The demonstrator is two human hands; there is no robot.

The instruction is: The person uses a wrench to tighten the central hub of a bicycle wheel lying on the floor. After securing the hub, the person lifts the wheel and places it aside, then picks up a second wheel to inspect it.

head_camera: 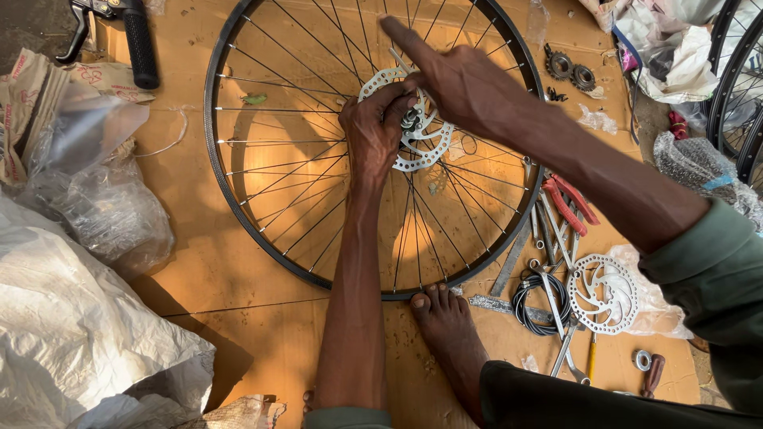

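Note:
A black spoked bicycle wheel (238, 199) lies flat on brown cardboard. A silver brake disc (413, 151) sits on its hub (411, 119) at the centre. My left hand (373, 131) grips the hub and the disc from below. My right hand (449, 75) reaches in from the right and presses on the hub's top, forefinger stretched toward the far rim. What the fingers pinch is hidden. My bare foot (445, 318) rests against the near rim.
At right lie red-handled pliers (568, 202), wrenches, a coiled black cable (536, 298) and a second brake disc (604, 292). Two small cogs (571, 70) lie far right. A black handlebar grip with brake lever (137, 40) lies top left. Plastic bags and white sacks fill the left. More wheels stand at the right edge.

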